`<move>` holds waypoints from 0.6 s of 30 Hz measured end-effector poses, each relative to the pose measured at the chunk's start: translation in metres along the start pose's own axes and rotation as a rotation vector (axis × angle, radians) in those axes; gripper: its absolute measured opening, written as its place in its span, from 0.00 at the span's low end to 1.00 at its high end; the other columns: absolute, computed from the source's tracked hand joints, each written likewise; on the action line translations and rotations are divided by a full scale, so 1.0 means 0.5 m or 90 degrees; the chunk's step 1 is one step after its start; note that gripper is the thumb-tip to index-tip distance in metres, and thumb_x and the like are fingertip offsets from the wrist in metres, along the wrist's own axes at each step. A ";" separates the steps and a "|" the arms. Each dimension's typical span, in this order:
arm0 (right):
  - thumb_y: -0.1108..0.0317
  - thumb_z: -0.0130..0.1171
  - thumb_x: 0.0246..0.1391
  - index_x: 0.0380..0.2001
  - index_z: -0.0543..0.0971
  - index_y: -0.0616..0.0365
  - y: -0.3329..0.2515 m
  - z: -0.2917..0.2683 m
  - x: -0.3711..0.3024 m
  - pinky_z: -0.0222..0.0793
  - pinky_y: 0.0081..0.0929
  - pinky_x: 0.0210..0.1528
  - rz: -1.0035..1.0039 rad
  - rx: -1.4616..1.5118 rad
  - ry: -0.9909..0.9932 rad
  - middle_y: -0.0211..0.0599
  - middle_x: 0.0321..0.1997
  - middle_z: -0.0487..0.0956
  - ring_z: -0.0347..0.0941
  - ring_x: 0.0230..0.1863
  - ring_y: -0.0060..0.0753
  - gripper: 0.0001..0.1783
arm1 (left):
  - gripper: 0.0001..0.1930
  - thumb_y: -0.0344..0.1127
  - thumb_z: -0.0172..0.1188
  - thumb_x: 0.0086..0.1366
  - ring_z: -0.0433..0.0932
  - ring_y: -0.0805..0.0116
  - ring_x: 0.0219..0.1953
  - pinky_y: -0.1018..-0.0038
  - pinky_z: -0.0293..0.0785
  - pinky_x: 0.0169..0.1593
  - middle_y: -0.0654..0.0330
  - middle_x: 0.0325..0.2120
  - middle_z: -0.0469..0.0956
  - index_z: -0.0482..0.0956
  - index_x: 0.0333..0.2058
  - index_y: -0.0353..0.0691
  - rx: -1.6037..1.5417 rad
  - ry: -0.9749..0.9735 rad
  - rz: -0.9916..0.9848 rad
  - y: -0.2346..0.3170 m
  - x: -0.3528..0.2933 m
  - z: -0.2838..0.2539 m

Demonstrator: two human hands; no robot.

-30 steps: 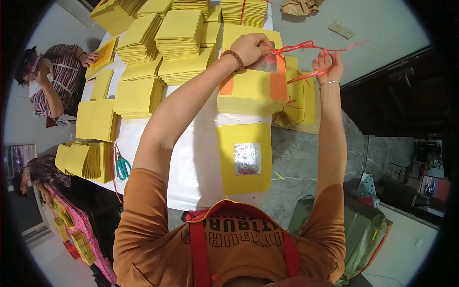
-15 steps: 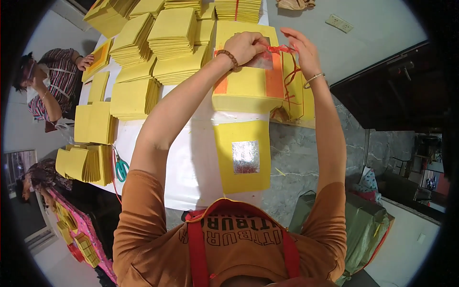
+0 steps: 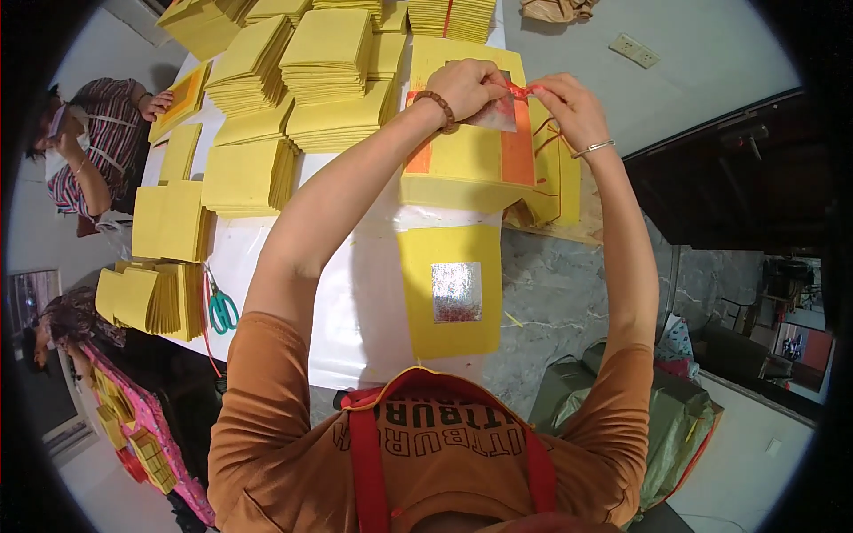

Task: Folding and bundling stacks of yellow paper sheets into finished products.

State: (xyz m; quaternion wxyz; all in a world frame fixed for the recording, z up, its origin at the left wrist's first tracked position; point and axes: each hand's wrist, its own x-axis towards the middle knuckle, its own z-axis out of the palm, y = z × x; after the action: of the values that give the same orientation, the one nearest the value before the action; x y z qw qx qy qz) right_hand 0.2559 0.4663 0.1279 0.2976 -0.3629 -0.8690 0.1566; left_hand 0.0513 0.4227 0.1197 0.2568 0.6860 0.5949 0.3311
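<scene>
A thick stack of yellow paper point(image 3: 458, 160) lies on the table ahead of me. Orange strips point(image 3: 518, 158) run along both sides of its top, and a silvery patch shows between them, partly covered by my left hand point(image 3: 466, 89). That hand rests over the stack with its fingers closed on a red plastic ribbon point(image 3: 524, 91). At the stack's far right corner, my right hand point(image 3: 576, 108) pinches the same ribbon, which is bunched between the two hands. Loose red strands dangle beside the stack's right side.
Several piles of folded yellow paper point(image 3: 324, 53) crowd the left and far table. Green-handled scissors point(image 3: 222, 311) lie at the left edge. Nearer me is a yellow sheet with a silver square point(image 3: 458, 291). Another person point(image 3: 102, 151) sits at the left. A dark door point(image 3: 711, 178) stands right.
My right hand was open and apart from the stack; its fingers have closed in a pinch on the ribbon. My left hand has stayed over the stack.
</scene>
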 end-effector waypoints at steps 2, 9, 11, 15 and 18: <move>0.57 0.52 0.53 0.36 0.79 0.57 0.001 -0.011 0.002 0.65 0.25 0.35 0.091 0.125 0.056 0.32 0.31 0.77 0.71 0.32 0.31 0.15 | 0.10 0.43 0.59 0.53 0.78 0.63 0.30 0.68 0.72 0.35 0.61 0.25 0.80 0.80 0.30 0.45 0.009 0.001 -0.002 0.001 0.000 0.003; 0.66 0.48 0.56 0.50 0.66 0.60 0.033 -0.279 0.030 0.64 0.30 0.41 -0.033 0.815 0.279 0.32 0.31 0.78 0.72 0.36 0.28 0.19 | 0.09 0.42 0.59 0.53 0.77 0.64 0.28 0.69 0.71 0.34 0.61 0.24 0.79 0.79 0.29 0.44 -0.053 0.009 -0.004 -0.003 0.007 0.011; 0.67 0.49 0.55 0.50 0.66 0.58 -0.021 -0.273 0.040 0.63 0.35 0.45 0.061 0.736 0.318 0.35 0.37 0.76 0.71 0.40 0.32 0.19 | 0.09 0.42 0.59 0.53 0.77 0.65 0.27 0.70 0.71 0.33 0.60 0.24 0.79 0.79 0.29 0.43 -0.059 0.014 -0.015 -0.013 0.001 0.005; 0.67 0.54 0.52 0.55 0.63 0.52 -0.005 -0.288 -0.007 0.59 0.47 0.53 0.088 0.833 0.374 0.42 0.53 0.67 0.64 0.53 0.42 0.26 | 0.12 0.39 0.60 0.53 0.74 0.73 0.26 0.77 0.70 0.31 0.61 0.22 0.78 0.78 0.32 0.37 -0.347 0.071 0.058 -0.034 0.002 -0.035; 0.66 0.53 0.50 0.54 0.63 0.49 0.102 -0.240 -0.043 0.58 0.42 0.53 0.313 0.712 0.478 0.34 0.54 0.67 0.64 0.53 0.33 0.26 | 0.18 0.41 0.62 0.52 0.74 0.73 0.26 0.76 0.71 0.33 0.61 0.25 0.77 0.76 0.38 0.35 -0.521 0.087 0.023 -0.018 0.005 -0.118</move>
State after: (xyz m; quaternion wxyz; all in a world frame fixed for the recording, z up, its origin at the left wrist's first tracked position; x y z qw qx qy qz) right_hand 0.3708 0.4925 0.1871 0.6742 -0.3706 -0.3908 0.5054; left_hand 0.0007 0.4239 0.1518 0.4622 0.5140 0.4181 0.5893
